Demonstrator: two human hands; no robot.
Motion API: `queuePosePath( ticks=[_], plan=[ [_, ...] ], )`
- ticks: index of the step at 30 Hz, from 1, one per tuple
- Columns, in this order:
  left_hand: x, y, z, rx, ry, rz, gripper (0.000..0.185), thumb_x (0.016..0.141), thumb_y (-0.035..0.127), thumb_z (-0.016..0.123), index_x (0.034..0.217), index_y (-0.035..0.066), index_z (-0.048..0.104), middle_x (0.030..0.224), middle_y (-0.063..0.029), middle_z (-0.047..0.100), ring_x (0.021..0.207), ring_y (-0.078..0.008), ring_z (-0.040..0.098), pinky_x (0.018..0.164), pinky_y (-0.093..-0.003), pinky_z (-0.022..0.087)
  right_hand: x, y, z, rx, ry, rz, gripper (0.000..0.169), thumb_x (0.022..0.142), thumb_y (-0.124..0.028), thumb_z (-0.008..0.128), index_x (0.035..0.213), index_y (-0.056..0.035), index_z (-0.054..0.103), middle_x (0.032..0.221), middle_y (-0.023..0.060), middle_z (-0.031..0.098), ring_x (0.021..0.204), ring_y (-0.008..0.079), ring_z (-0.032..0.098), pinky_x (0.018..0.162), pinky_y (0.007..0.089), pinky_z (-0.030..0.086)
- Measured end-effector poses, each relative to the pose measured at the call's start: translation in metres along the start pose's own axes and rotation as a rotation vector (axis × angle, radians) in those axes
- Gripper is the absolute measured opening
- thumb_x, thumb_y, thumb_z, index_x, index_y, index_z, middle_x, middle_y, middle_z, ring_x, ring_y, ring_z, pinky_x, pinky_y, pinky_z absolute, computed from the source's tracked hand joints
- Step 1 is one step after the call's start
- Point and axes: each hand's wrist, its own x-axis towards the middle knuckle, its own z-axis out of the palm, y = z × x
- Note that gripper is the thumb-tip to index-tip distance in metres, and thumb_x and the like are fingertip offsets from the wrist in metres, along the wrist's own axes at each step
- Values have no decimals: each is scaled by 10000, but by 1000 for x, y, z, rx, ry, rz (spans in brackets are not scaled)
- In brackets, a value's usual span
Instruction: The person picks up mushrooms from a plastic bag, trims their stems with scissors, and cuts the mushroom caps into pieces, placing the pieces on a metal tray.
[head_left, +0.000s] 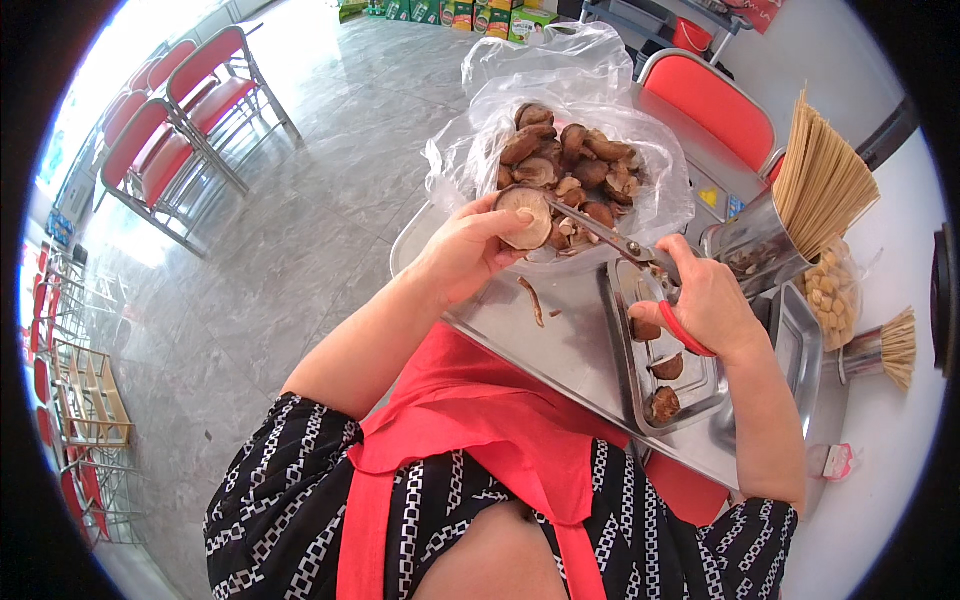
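Note:
Between the thumb and fingers of my left hand (472, 240) is a shiitake mushroom (525, 219), its pale gill side turned up. My right hand (709, 300) grips a pair of scissors (611, 238) with red on the handle. The blade tips reach the mushroom's upper right edge; whether they touch it I cannot tell. Just behind, a clear plastic bag (660, 202) lies spread around a heap of brown mushrooms (591, 171). Several mushroom pieces (666, 366) rest in a small metal tray (651, 424) beneath my right hand. A cut stem (531, 301) lies on the metal table (517, 352).
Metal holders with bamboo skewers (821, 180) and shorter sticks (896, 349) stand on the right. Near them are a bag of tan pieces (829, 292) and another metal tray (802, 360). A red chair (709, 94) stands behind the table. More red chairs (206, 97) occupy the left floor.

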Motion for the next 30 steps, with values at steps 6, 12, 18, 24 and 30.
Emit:
queuePosePath(
  ticks=[6,12,18,24,30],
  plan=[
    [3,-10,3,-28,65,50,263,889,98,560,1143,45,521,1000,-73,621,769,-83,550,533,-194,371,2,-11,0,-6,-105,133,738,668,-497,763,1128,-13,449,844,258,638,830,427,623,726,461,496],
    [0,-25,17,-11,198,164,280,869,153,606,1140,113,546,993,19,617,829,-55,550,630,-202,400,1,-18,11,-33,-39,129,780,666,-494,767,1158,-1,418,914,263,634,860,421,620,749,450,495],
    [-1,-39,17,-11,276,249,320,869,185,605,1175,135,524,1001,35,614,838,-45,543,644,-202,394,-5,-25,17,-45,5,117,808,660,-503,769,1169,11,409,949,262,630,871,413,621,750,454,494],
    [-4,-41,21,-4,252,201,338,864,189,598,1184,128,508,1000,26,610,814,-51,537,621,-199,382,-4,-25,22,-12,28,106,791,648,-473,786,1153,8,414,938,262,630,874,418,616,753,452,493],
    [-9,-26,19,58,134,84,372,844,159,588,1194,71,497,994,-4,609,817,-64,554,610,-220,415,1,-10,19,27,65,-20,777,626,-466,802,1127,4,439,895,247,628,879,402,615,755,440,492]
  ],
)
